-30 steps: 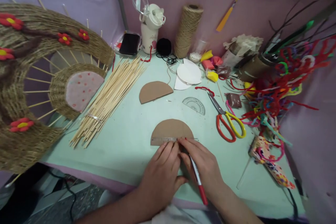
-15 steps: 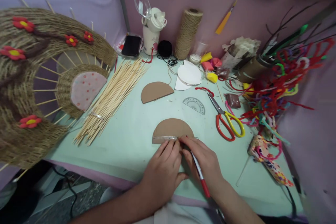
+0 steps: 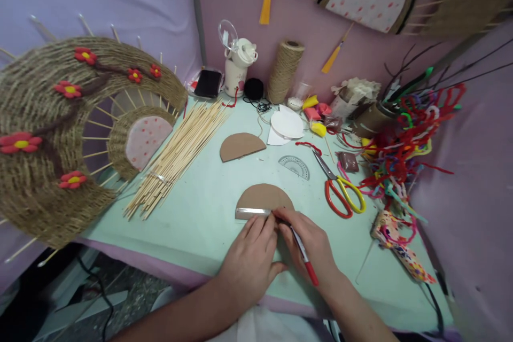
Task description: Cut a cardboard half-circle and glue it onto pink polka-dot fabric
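Observation:
A brown cardboard half-disc [image 3: 264, 195] lies on the table with its straight side toward me. Along that straight side rests a clear ruler [image 3: 252, 212], glinting in the light. My left hand [image 3: 250, 251] lies with stretched fingers pressed on the ruler, its thumb held apart. Beside it, my right hand [image 3: 308, 243] is closed around a white pen with a red end [image 3: 305, 259], and its fingertips meet the ruler's edge. The pen's tip is hidden by the fingers. A second cardboard half-disc [image 3: 242, 147] and a protractor [image 3: 294, 166] lie farther back.
Scissors [image 3: 339, 187] lie open on the right, near a glue gun [image 3: 401, 246] and tangled pipe cleaners [image 3: 404, 139]. Bundled bamboo sticks [image 3: 176, 157] and a large twine-wrapped fan [image 3: 48, 133] occupy the left. A twine spool [image 3: 285, 72] stands behind.
The camera view has tilted up slightly and shifted. Both hands stay at the ruler in nearly the same pose, and the ruler now reflects more light.

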Demonstrator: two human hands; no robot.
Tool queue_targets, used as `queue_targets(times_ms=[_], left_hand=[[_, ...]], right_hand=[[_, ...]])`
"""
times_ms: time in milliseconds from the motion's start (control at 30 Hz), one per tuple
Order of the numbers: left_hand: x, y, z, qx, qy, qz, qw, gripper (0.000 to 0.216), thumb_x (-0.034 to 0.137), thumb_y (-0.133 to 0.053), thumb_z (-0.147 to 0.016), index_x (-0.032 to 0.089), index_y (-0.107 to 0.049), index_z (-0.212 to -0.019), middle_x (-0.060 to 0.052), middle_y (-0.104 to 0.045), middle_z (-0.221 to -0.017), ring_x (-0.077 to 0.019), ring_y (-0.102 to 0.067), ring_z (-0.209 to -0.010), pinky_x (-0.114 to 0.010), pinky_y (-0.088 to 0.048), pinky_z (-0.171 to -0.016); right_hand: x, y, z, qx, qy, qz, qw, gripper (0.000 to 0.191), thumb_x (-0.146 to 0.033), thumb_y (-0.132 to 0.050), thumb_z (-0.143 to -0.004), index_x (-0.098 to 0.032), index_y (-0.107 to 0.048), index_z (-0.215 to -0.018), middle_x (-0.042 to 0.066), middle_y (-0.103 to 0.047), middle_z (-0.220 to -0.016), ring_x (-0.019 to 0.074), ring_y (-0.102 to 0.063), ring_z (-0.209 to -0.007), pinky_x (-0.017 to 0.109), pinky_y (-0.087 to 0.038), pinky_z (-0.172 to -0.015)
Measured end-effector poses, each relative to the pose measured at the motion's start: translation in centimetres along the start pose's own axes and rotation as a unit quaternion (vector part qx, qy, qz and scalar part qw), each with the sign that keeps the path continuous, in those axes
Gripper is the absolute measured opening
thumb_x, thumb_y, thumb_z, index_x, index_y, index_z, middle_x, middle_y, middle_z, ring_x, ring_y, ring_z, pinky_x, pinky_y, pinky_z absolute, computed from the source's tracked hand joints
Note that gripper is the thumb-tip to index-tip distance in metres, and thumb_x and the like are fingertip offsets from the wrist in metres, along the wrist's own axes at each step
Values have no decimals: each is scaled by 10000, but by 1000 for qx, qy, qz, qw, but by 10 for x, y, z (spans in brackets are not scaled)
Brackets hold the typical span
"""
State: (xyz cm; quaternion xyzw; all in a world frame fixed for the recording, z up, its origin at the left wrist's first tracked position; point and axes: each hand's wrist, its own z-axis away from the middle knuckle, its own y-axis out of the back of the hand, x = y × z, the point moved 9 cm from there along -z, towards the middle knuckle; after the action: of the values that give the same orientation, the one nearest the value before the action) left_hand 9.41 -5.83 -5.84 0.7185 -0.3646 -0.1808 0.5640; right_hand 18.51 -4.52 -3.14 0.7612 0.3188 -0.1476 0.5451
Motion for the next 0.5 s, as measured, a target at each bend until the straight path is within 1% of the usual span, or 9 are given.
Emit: queue_targets(times_ms=[233, 500], left_hand=[[2, 3, 0, 19, -11, -19, 1000, 640, 612, -506, -880, 91, -608, -1237, -111, -603, -1334, -247, -509, -1258, -353, -350, -1090], [2, 5, 0, 33, -9, -18, 999, 657, 618, -550, -851, 85, -605, -1231, -102, -615, -1318, -242, -514, -1254, -347, -345, -1095]], right_hand=[[0, 0, 1, -1, -4, 1, 1000, 248, -183, -491, -947, -254, -591, -1163, 66, -728, -1027, 209, -701, -918, 342, -593, -778], [-1, 0, 0, 7, 0, 3, 1000, 221, -161, -507, -945, -222, -592, -1140, 57, -724, -1008, 179, -689, -909, 297, -574, -774]])
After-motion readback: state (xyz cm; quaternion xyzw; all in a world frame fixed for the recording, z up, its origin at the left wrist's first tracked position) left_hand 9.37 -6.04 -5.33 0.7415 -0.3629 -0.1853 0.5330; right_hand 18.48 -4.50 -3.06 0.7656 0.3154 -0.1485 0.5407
